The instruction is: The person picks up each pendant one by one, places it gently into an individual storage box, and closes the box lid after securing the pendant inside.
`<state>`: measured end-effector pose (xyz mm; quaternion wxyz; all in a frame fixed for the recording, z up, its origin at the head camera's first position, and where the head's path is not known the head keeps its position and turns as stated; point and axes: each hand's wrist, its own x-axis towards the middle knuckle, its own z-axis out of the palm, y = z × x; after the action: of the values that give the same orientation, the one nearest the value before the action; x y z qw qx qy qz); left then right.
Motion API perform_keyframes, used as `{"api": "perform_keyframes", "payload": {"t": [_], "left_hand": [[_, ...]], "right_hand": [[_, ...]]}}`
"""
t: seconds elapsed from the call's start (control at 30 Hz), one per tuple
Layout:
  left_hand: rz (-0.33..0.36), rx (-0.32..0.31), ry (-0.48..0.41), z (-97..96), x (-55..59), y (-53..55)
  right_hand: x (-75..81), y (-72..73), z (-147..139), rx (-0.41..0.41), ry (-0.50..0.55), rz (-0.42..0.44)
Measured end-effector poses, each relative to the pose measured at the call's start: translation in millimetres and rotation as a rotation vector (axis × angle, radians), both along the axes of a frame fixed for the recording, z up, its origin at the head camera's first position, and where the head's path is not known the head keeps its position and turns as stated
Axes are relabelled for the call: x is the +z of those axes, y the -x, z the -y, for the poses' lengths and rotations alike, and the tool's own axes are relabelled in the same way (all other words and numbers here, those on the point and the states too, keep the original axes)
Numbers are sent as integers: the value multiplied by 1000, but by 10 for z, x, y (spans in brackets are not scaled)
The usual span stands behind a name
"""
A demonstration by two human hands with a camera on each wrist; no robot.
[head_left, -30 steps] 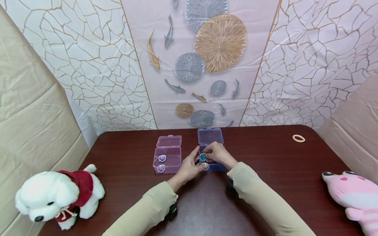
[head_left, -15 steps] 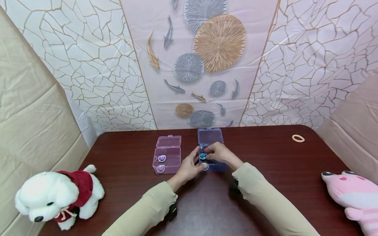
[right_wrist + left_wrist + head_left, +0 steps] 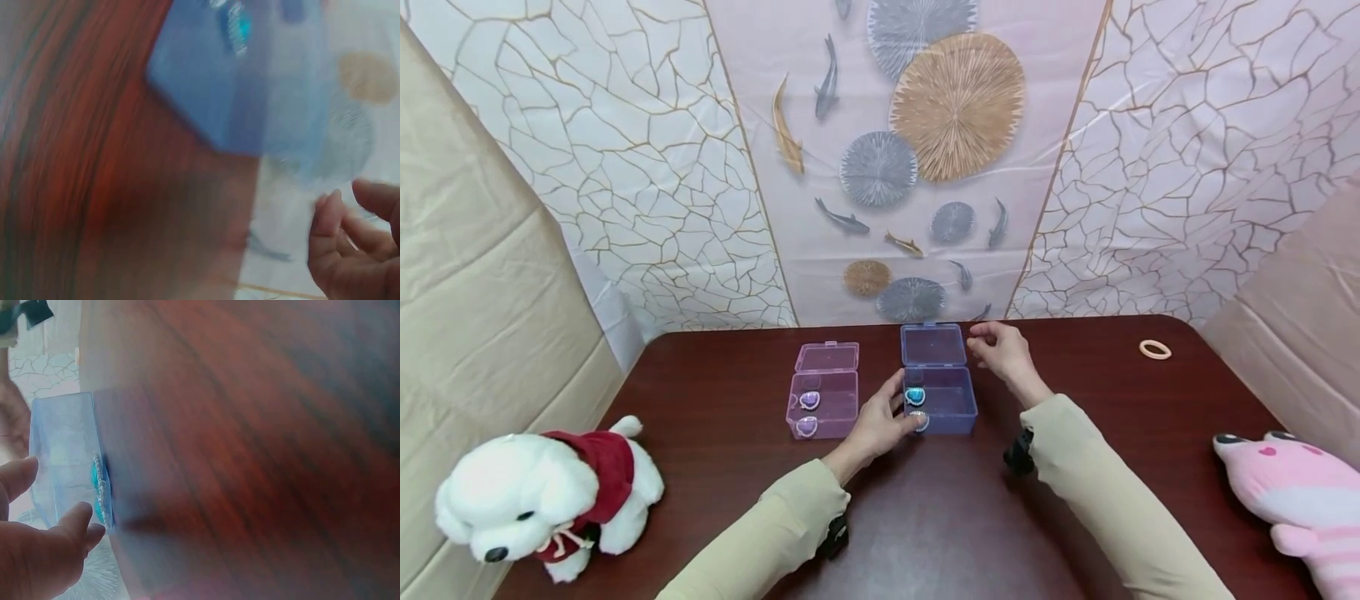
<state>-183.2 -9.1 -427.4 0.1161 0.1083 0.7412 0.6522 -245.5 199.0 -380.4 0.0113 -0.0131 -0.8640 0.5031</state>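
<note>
The blue clear plastic box [image 3: 955, 404] stands with its lid [image 3: 932, 345] raised at the back. At its left corner my left hand [image 3: 880, 423] grips it, thumb on the front wall and fingers along the side. Inside, on the left, lies a teal gem ornament [image 3: 915, 396] edged in silver; another silver-edged piece [image 3: 919, 422] shows in front of it, partly behind my thumb. The left wrist view shows teal gems [image 3: 97, 481] through the box wall. Right of the lid, my right hand [image 3: 1006, 354] is raised with loosely bent fingers and holds nothing; the right wrist view is blurred.
Left of the blue box stands an open pink plastic box [image 3: 838, 408] with purple gem ornaments [image 3: 809, 400]. A pale ring [image 3: 1154, 349] lies at the back right of the dark wooden table [image 3: 715, 467]. A white toy dog [image 3: 497, 500] and a pink plush [image 3: 1300, 483] flank the area.
My right hand has left the inside of the blue box and moved back and right, beside the lid. The teal ornament stays in the box. My left hand keeps its hold.
</note>
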Motion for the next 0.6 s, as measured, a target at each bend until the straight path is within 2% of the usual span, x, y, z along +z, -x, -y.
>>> {"api": "perform_keyframes", "payload": {"t": [0.1,0.17,0.3,0.4,0.47,0.6], "left_hand": [[10,-5,-8,-2,-13,-9],[12,-10,-7,-7,-18,-14],[5,3,2,-17,-26,-2],[-16,23,5,-23,-29,10],[-38,51,38,-25,-28,12],[-65,111,90,-26,-7,-6]], "right_hand": [[-60,64,-41,55,-12,91],[-92,85,-56,91,18,107],[-100,66,-110,130,66,9],[-80,-16,-171,204,85,-67],[-75,-100,-214,260,83,-84],[-92,-309,-279,317,84,-34]]}}
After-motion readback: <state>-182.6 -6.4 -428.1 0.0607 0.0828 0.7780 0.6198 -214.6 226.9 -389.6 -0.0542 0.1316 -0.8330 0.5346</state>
